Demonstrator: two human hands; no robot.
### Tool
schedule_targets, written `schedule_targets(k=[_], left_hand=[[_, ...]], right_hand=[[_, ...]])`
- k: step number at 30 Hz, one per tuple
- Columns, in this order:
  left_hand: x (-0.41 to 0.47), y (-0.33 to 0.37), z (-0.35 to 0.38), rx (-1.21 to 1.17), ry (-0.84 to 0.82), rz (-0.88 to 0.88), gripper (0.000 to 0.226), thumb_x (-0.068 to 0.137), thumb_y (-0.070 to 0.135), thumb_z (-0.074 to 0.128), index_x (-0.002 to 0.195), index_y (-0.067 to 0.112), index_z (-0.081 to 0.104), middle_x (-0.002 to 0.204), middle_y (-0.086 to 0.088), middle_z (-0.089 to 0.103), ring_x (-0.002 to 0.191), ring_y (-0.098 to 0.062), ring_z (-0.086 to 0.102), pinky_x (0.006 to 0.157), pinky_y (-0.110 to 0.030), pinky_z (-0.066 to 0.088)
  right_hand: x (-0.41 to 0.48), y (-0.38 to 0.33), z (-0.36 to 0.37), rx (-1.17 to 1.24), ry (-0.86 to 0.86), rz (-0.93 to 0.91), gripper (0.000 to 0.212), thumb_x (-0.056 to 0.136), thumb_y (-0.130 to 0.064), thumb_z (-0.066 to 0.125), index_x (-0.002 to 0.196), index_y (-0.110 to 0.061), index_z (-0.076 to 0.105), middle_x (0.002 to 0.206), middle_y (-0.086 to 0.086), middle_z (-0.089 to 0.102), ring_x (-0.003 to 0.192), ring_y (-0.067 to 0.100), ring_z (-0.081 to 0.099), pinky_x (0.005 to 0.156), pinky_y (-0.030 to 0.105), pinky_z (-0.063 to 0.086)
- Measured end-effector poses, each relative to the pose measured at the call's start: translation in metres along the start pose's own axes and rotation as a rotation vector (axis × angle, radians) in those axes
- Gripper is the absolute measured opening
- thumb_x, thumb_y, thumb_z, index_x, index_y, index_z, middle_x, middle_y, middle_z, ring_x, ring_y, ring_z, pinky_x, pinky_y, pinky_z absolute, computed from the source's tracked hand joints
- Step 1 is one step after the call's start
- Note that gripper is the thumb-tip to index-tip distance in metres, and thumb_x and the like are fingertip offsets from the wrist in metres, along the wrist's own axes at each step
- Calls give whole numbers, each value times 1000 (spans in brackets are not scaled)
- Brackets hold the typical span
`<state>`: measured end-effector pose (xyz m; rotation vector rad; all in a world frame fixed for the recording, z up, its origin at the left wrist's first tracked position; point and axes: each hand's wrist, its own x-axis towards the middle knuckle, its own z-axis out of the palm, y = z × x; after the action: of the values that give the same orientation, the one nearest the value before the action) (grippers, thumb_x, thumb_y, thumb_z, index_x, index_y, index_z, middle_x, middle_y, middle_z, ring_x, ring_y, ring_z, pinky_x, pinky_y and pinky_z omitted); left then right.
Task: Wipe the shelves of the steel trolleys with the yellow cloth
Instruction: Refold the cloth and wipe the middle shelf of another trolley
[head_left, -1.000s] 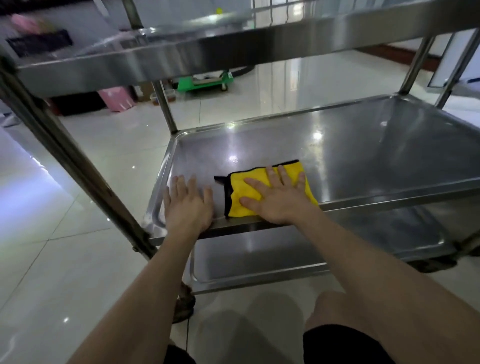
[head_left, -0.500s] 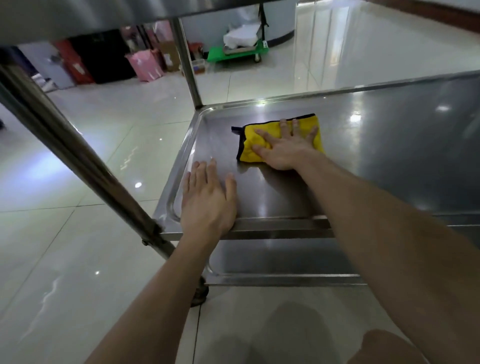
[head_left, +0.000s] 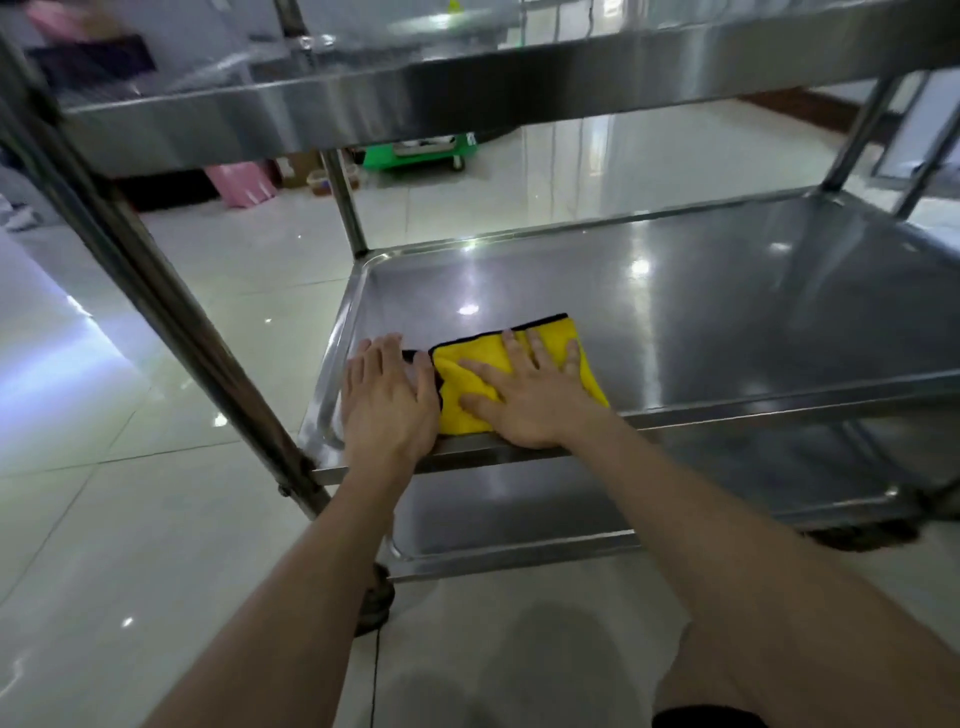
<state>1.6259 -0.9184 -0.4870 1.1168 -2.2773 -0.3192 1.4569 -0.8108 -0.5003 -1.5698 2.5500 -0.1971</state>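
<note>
A folded yellow cloth (head_left: 467, 382) with a black edge lies at the near left corner of the steel trolley's middle shelf (head_left: 727, 312). My right hand (head_left: 524, 395) presses flat on the cloth with its fingers spread. My left hand (head_left: 387, 400) rests flat on the bare shelf just left of the cloth, its thumb touching the cloth's black edge. The top shelf (head_left: 415, 98) runs overhead. The bottom shelf (head_left: 519, 525) shows below the middle one.
A slanted steel post (head_left: 171, 322) stands at the near left, a straight post (head_left: 345, 208) at the far left corner. A caster (head_left: 374, 603) sits under the near corner. On the glossy tiled floor beyond stand a pink bag (head_left: 244, 182) and a green cart (head_left: 415, 153).
My right hand has drawn the cloth back from the far side of the shelf to its near edge, beside my left hand. The camera has tilted up, showing the top shelf again.
</note>
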Motion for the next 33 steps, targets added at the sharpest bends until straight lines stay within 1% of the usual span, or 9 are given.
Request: schedule_targets(k=[5,10,15,19,22,24,28,31,33], left_hand=[[3,-5,-1,27,-72,-24,72,110,62,18,155,14,46,161,-13,48,157,-30,35,133,-53,23],[4,-1,-3,103,-94,-17,72,110,61,20,152,11,50,155,-15,53,150,-32,42,130,-53,27],[-3,60,13,4,-94,114,69,109,60,22,145,13,57,148,-11,58,143,-30,49,129,-52,30],[-7,123,46,1,-227,207,62,114,48,23,159,11,45,167,-14,42,160,-31,31,133,-52,21],[-5,121,64,214,-332,252,61,116,45,19,165,13,32,178,-16,18,167,-34,7,135,-53,10],[-3,117,71,305,-371,272,60,116,43,18,165,11,29,179,-18,9,167,-38,0,135,-56,6],[-6,121,69,194,-305,205,66,114,46,20,167,7,30,178,-17,17,166,-36,9,134,-52,7],[-11,112,73,272,-327,261,68,112,49,10,166,12,28,180,-12,14,168,-31,2,136,-52,7],[-13,111,73,236,-304,243,68,112,50,9,167,13,27,179,-10,17,168,-27,4,136,-51,8]], right_hand=[[-47,58,-13,-1,-27,54,78,84,-90,5,159,-67,2,179,-8,-12,165,25,-14,126,67,-12],[-88,154,-34,36,-1,354,69,95,-86,20,160,-66,8,180,-9,-8,166,26,-9,128,67,-7],[-95,149,-38,37,5,409,96,74,-99,9,163,-61,9,180,-2,-9,165,32,-11,123,74,-10],[-92,142,-42,37,2,412,105,70,-107,10,163,-60,9,180,4,-7,164,39,-12,117,81,-12],[-85,144,-40,-20,3,389,105,70,-108,5,164,-60,4,180,9,-9,163,43,-13,115,83,-12],[-75,152,-38,0,3,381,103,70,-108,4,162,-62,1,179,9,-13,163,43,-17,115,82,-15],[-38,182,-46,28,21,403,102,68,-108,6,161,-65,-1,179,8,-14,163,42,-18,114,82,-17],[-1,198,-53,41,36,413,104,65,-110,9,160,-67,3,179,8,-11,163,41,-16,114,83,-16],[27,202,-59,34,22,391,105,63,-110,9,159,-68,3,180,7,-10,163,41,-15,112,84,-16]])
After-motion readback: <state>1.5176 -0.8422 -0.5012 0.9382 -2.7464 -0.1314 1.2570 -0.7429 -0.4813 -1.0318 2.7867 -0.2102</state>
